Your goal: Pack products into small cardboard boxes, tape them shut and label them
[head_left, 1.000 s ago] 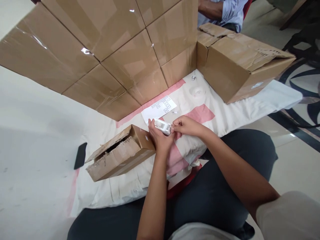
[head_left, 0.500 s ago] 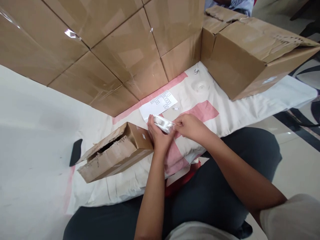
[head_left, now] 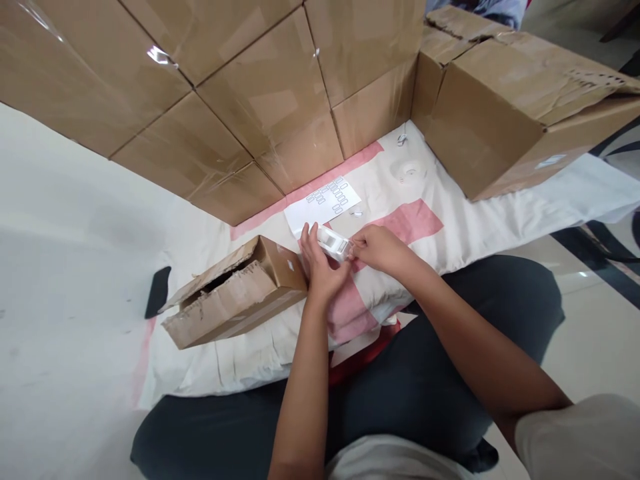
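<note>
My left hand [head_left: 323, 267] grips a small white device [head_left: 333, 243], fingers on its far left side and thumb on the near side. At the device's right end, the fingertips of my right hand [head_left: 377, 248] are pinched together; what they hold, if anything, is too small to tell. Just beyond the device, a white sheet [head_left: 310, 215] printed with small outlined rectangles lies on the white and pink cloth [head_left: 415, 223]. A tiny pale piece [head_left: 356, 214] rests beside the sheet's right edge.
Taped cardboard boxes [head_left: 260, 87] form a wall behind the sheet. A torn open box [head_left: 235, 300] stands at left, a larger carton [head_left: 490, 127] at right. A black object [head_left: 159, 292] lies at the far left. Part of a person shows at the top.
The view has shifted slightly. The white device has turned a little in my left hand, whose fingers have shifted and spread along it. My right hand stays at its right end.
</note>
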`<state>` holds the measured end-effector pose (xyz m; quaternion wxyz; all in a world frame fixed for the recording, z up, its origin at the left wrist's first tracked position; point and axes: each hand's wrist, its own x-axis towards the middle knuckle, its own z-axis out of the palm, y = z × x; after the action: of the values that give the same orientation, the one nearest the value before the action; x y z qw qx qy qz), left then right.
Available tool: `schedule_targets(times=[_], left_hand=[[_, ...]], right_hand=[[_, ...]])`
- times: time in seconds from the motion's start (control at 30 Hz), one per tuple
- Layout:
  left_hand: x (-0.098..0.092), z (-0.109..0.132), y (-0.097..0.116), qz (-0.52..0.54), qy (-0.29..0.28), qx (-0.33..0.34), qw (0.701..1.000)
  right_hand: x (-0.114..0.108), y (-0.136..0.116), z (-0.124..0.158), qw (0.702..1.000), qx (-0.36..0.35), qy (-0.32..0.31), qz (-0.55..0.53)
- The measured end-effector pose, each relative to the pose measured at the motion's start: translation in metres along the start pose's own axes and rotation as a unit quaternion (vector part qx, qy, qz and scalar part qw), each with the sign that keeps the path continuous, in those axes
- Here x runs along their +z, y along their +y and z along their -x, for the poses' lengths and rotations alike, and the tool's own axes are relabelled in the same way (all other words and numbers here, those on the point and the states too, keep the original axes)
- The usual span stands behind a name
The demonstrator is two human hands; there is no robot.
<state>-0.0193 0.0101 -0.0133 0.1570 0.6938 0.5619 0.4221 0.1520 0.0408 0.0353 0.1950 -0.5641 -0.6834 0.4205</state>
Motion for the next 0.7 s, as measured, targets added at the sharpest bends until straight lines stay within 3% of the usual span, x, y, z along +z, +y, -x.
schedule_targets(times=[0.1, 0.37, 0.7], left_hand=[[-0.005, 0.001, -0.002, 0.053, -0.011, -0.02, 0.998], [0.012, -0.003, 0.008, -0.01, 0.065, -0.059, 0.996], [0.013, -0.003, 0.01, -0.023, 0.074, -0.058, 0.995]], right_hand=[[-0.002, -0.003, 0.002, 1.0, 0.006, -0.011, -0.012], [-0.004, -0.011, 0.006, 1.0, 0.013, -0.01, 0.027], [-0.005, -0.012, 0.005, 1.0, 0.015, -0.018, 0.006]])
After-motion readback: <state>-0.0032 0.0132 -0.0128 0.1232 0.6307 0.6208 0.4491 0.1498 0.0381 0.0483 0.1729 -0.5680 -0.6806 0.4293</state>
